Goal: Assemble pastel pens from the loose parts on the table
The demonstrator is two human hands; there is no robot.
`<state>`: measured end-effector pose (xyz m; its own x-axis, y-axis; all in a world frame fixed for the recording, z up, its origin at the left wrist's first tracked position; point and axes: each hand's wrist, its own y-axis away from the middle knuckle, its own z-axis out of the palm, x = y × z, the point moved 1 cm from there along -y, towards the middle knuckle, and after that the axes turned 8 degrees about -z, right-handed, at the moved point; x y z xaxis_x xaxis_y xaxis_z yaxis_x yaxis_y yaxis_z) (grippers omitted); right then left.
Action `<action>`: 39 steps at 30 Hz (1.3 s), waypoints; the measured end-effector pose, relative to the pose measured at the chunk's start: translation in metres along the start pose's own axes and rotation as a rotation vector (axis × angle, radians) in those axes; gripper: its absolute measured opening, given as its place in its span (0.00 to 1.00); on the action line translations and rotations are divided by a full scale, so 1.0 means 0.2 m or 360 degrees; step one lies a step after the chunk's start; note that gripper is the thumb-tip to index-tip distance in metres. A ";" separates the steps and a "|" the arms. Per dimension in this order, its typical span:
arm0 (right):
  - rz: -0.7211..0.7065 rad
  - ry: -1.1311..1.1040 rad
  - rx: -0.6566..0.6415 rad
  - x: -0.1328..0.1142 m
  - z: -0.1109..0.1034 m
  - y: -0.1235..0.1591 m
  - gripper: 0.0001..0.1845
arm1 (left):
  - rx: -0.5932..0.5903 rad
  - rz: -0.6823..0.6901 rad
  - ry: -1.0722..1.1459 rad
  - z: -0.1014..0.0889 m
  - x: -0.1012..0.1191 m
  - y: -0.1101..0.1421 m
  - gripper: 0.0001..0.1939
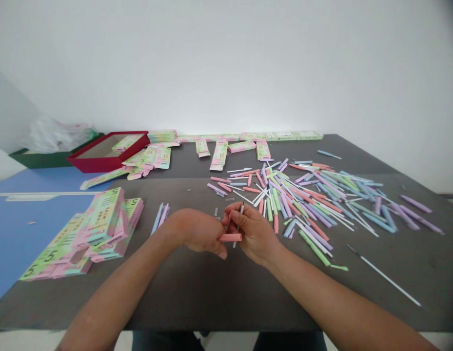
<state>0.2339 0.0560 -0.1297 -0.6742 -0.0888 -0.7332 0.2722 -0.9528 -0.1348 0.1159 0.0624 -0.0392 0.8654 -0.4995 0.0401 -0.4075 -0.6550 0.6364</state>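
My left hand (200, 230) is closed around a coral pen barrel (230, 237), which points right across the front of my right palm. In my right hand (256, 235), thumb and fingers pinch a thin white pen refill (242, 208) with a dark tip, tilted nearly upright. Both hands meet over the dark table, and some fingertips are hidden behind the barrel. Just left of my left wrist lie a blue pen (157, 219) and a purple pen (164, 216). Beyond my right hand spreads a pile of pastel pen parts and white refills (299, 195).
Stacked pastel boxes (102, 219) stand at left, near flattened cartons (149, 158). A red box (107, 151) and a green tray (36, 158) with plastic bags sit behind. More cartons (219, 155) line the wall. One loose refill (387, 278) lies at front right.
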 end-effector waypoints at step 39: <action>0.0105 -0.0080 -0.0105 -0.05 -0.01 0.01 0.08 | -0.0111 -0.0025 -0.0065 0.00 0.03 0.03 0.15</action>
<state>0.2417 0.0561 -0.1237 -0.6866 -0.1667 -0.7076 0.3605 -0.9233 -0.1323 0.1184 0.0552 -0.0343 0.8584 -0.5130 -0.0009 -0.3713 -0.6225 0.6889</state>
